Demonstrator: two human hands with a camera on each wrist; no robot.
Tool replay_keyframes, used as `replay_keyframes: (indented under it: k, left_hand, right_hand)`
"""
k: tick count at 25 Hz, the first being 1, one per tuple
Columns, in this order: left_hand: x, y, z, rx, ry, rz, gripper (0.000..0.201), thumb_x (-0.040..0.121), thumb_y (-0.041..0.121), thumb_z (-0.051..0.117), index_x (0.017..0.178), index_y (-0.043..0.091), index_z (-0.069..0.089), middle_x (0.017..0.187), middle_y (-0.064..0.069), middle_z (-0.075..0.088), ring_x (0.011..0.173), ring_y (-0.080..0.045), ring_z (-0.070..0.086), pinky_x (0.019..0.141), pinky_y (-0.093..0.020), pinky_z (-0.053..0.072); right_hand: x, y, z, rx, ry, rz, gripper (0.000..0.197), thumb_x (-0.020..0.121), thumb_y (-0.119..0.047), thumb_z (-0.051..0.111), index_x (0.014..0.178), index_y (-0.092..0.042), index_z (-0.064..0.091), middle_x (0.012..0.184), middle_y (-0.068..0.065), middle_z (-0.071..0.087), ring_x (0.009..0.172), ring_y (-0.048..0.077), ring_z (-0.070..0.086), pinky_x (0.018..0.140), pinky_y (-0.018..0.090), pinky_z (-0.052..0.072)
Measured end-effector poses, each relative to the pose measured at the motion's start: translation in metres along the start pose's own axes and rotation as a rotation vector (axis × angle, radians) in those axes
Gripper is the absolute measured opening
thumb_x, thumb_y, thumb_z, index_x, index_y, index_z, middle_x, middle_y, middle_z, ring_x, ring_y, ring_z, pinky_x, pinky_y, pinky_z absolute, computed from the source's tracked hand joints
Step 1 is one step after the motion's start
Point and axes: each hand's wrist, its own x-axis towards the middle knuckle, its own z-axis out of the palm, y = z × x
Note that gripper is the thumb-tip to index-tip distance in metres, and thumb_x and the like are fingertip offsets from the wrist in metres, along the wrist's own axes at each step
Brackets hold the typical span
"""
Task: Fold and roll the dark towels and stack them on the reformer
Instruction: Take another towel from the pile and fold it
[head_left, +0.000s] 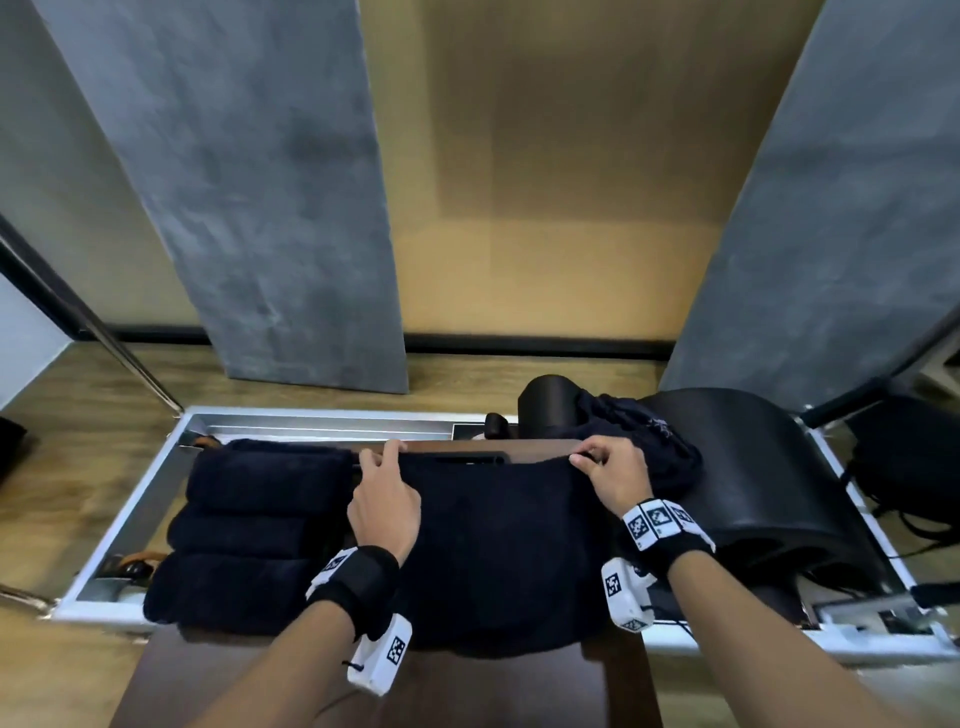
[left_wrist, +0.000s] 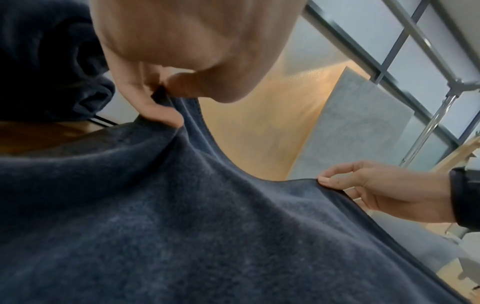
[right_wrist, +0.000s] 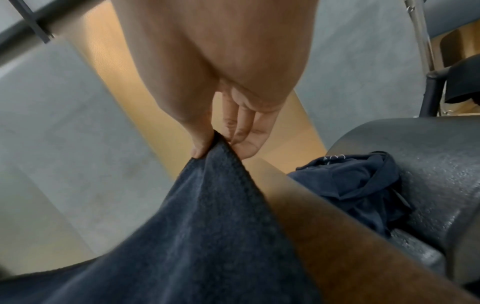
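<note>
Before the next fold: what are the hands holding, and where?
Both pinch the spread towel at its far edge: left hand left corner, right hand right corner.

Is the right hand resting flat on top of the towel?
No, the right hand pinches a corner of the towel between thumb and fingers.

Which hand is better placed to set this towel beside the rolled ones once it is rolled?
Probably the left hand: the rolled towels lie directly to its left. The right hand pinches the towel's far corner, beside the crumpled cloth.
</note>
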Motion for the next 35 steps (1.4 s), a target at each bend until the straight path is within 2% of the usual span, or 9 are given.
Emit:
replay_keyframes:
  k: [6,11,14,18,23,26,28,33,35]
  left_hand:
    - [0.016,-0.005,0.023,-0.033,-0.018,-0.093,0.004,0.108,0.016,0.05,0.109,0.014,0.053,0.119,-0.01,0.049,0.085,-0.036,0.063,0.075,-0.049,0.053]
    - [0.027,-0.014,0.036,0.003,-0.051,-0.168,0.018,0.108,0.011,0.049,0.126,0.008,0.05,0.129,-0.017,0.047,0.087,-0.042,0.066,0.069,-0.044,0.044]
    - [0.028,-0.016,0.039,0.029,-0.055,-0.179,0.009,0.108,0.011,0.049,0.111,0.006,0.055,0.128,-0.016,0.043,0.081,-0.042,0.065,0.07,-0.047,0.049]
    - [0.026,-0.019,0.04,0.037,-0.028,-0.16,0.007,0.107,0.012,0.052,0.108,0.007,0.057,0.133,-0.012,0.041,0.074,-0.041,0.064,0.066,-0.047,0.049]
    - [0.023,-0.024,0.038,0.008,-0.024,-0.135,0.01,0.108,0.014,0.053,0.117,0.012,0.055,0.129,-0.01,0.051,0.084,-0.039,0.065,0.067,-0.045,0.048]
    - [0.016,-0.022,0.033,-0.054,-0.04,-0.148,0.028,0.107,0.014,0.053,0.136,0.011,0.053,0.139,-0.011,0.05,0.094,-0.041,0.068,0.072,-0.044,0.047]
    - [0.007,-0.018,0.027,-0.066,-0.046,-0.125,0.024,0.109,0.019,0.051,0.128,0.008,0.061,0.133,-0.013,0.05,0.094,-0.04,0.067,0.078,-0.046,0.05]
    - [-0.023,-0.007,-0.014,-0.264,0.169,0.082,0.013,0.106,0.023,0.061,0.107,0.016,0.072,0.111,0.003,0.049,0.08,-0.021,0.058,0.067,-0.035,0.043]
    - [-0.029,-0.011,-0.042,-0.331,0.268,0.11,0.008,0.101,0.018,0.069,0.1,0.02,0.077,0.108,0.009,0.052,0.09,-0.017,0.058,0.069,-0.034,0.045]
  right_hand:
    - [0.01,0.025,0.016,-0.081,-0.038,0.001,0.011,0.086,-0.02,0.084,0.081,-0.025,0.076,0.077,-0.002,0.064,0.077,0.016,0.061,0.072,0.03,0.046]
    - [0.013,0.029,0.02,-0.095,-0.044,0.008,0.007,0.087,-0.023,0.083,0.089,-0.025,0.077,0.082,-0.011,0.067,0.084,0.012,0.065,0.075,0.029,0.05]
    - [0.01,0.03,0.022,-0.119,-0.067,0.014,0.015,0.088,-0.018,0.083,0.103,-0.019,0.078,0.089,-0.014,0.061,0.087,0.006,0.059,0.081,0.025,0.048]
    - [0.002,0.024,0.019,-0.154,-0.046,-0.006,0.028,0.086,-0.014,0.084,0.074,-0.028,0.063,0.086,-0.011,0.053,0.08,0.006,0.055,0.078,0.03,0.047]
    - [-0.007,0.017,0.013,-0.121,-0.014,0.014,0.03,0.086,-0.014,0.083,0.073,-0.029,0.06,0.08,-0.012,0.065,0.081,0.01,0.062,0.072,0.033,0.048]
    - [-0.013,0.011,0.004,-0.042,-0.012,0.006,0.017,0.088,-0.01,0.08,0.088,-0.026,0.073,0.089,-0.009,0.072,0.091,0.014,0.067,0.085,0.035,0.055]
    - [-0.017,0.008,-0.004,-0.031,-0.006,-0.018,0.019,0.09,-0.005,0.078,0.106,-0.015,0.078,0.1,-0.003,0.073,0.099,0.017,0.068,0.094,0.034,0.054]
    - [-0.04,0.001,-0.04,-0.032,0.104,-0.062,0.012,0.083,-0.004,0.085,0.09,-0.014,0.082,0.081,-0.006,0.068,0.075,0.008,0.063,0.073,0.017,0.046]
    - [-0.057,-0.007,-0.062,0.004,0.157,-0.037,0.011,0.08,-0.01,0.089,0.081,-0.018,0.081,0.076,-0.007,0.072,0.073,0.009,0.066,0.074,0.027,0.054]
